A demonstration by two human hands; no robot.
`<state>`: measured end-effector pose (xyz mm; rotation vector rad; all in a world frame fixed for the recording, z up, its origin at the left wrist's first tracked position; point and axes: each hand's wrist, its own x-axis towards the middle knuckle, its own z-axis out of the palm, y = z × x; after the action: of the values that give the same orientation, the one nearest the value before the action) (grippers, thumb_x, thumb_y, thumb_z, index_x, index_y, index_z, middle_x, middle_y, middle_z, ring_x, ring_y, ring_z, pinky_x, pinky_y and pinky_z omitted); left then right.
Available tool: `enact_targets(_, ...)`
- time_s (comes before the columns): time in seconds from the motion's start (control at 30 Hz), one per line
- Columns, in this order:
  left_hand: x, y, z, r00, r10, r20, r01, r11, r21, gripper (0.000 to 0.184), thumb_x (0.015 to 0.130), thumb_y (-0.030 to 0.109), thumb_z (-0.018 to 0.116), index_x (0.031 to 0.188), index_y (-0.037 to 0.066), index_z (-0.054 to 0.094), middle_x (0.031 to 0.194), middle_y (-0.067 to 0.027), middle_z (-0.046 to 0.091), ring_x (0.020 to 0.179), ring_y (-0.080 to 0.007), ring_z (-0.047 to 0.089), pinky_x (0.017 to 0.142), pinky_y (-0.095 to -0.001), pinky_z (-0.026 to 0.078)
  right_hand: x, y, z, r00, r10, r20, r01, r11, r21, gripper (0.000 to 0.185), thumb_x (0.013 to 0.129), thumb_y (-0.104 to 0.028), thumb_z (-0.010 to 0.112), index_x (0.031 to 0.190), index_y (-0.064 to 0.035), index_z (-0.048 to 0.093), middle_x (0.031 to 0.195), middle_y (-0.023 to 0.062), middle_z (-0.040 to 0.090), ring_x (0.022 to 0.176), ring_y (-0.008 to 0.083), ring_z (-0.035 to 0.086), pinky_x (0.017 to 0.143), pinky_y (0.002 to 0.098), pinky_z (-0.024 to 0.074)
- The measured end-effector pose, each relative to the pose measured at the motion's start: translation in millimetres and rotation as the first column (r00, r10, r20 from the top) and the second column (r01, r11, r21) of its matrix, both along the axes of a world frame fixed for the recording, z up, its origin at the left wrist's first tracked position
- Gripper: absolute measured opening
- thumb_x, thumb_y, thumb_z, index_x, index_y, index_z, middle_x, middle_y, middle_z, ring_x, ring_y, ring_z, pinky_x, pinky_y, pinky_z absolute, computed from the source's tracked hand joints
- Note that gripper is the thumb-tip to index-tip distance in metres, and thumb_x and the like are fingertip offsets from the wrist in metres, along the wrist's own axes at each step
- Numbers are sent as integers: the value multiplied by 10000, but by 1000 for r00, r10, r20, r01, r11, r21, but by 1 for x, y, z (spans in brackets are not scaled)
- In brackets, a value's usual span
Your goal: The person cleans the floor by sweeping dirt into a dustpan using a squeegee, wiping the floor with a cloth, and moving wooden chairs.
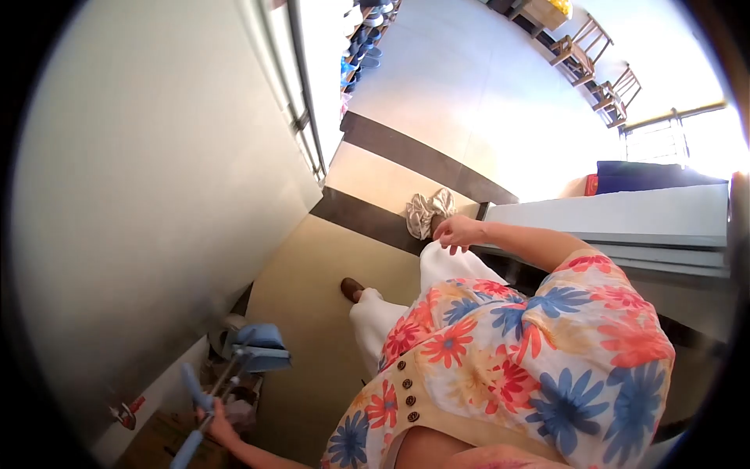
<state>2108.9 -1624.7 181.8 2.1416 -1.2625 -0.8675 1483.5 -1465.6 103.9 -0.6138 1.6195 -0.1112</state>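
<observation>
My left hand is wrapped round the metal shaft of a tool with light blue handles and a blue padded-looking head, at the lower left. My right hand hangs in front of my white trousers, fingers loosely bent and apart, with nothing visible in it. Beyond it a shiny silvery crumpled thing lies near my foot; whether they touch is unclear. One brown shoe shows on the floor.
A pale panel fills the left side. Shoes on a rack stand at the top. Wooden chairs line the far wall. A white surface is at right. Dark bands cross the floor. A red valve sits low left.
</observation>
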Motion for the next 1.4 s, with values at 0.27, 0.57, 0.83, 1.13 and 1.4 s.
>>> enact_targets(0.27,-350,3,130,552,-819,-159,832,554,36,206,678,18,587,879,-22,569,816,-104,585,750,-186,559,699,-295,430,-69,-50,117,913,-91,398,163,975,-151,371,801,-264,462,1069,-10,494,839,100,588,642,170,611,508,296,513)
enact_targets(0.57,-761,36,132,-97,-923,-373,992,-120,38,156,704,161,520,833,142,605,782,-62,583,703,-227,559,564,-271,426,-306,-45,226,932,101,349,-19,973,-229,623,782,-568,368,1065,-24,475,821,133,575,623,200,600,495,300,517)
enact_targets(0.83,-987,18,125,-566,-816,-116,818,-574,43,138,684,234,514,732,138,601,775,-92,596,740,-302,566,617,-391,438,-444,-8,235,940,-298,164,330,916,-228,703,736,-565,474,1251,-129,276,976,155,518,829,209,561,552,315,528)
enact_targets(1.13,-1202,-49,58,-340,-941,-5,940,-339,-24,268,702,232,526,855,21,587,920,-184,571,863,-324,553,742,-392,432,-629,-78,211,389,-771,504,895,447,-8,523,723,-257,545,1187,-137,335,931,101,509,806,213,553,615,448,499)
enact_targets(1.4,-1275,-105,66,-353,-895,-272,865,-423,271,399,548,241,664,883,40,585,852,-159,608,836,-292,582,700,-365,460,-714,-138,185,239,-814,529,965,258,-38,433,701,-124,506,1101,-13,386,894,105,481,719,165,515,604,339,470)
